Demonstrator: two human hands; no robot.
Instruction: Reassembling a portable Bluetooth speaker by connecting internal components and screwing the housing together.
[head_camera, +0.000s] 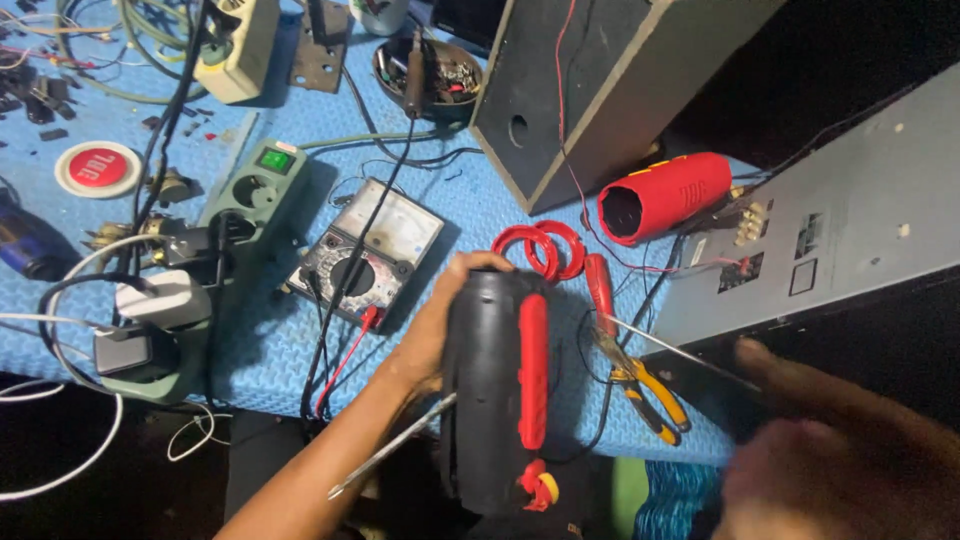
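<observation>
My left hand (432, 322) is gripping the black cylindrical speaker body (492, 390) with its red strip, near the blue mat's (270, 350) near edge, just right of the analog multimeter (366, 250). My right hand (830, 450) is blurring at near right; I cannot tell its grip.

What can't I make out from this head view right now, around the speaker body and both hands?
- Right hand: motion-blurred and cut by the lower right edge; grip unreadable.
- Left hand: fingers hidden behind the black speaker body.
- Speaker body's lower end: lost in shadow at the bottom edge.
- Red sleeve: interior too dark.
- Analog multimeter: dial markings too small.
</observation>
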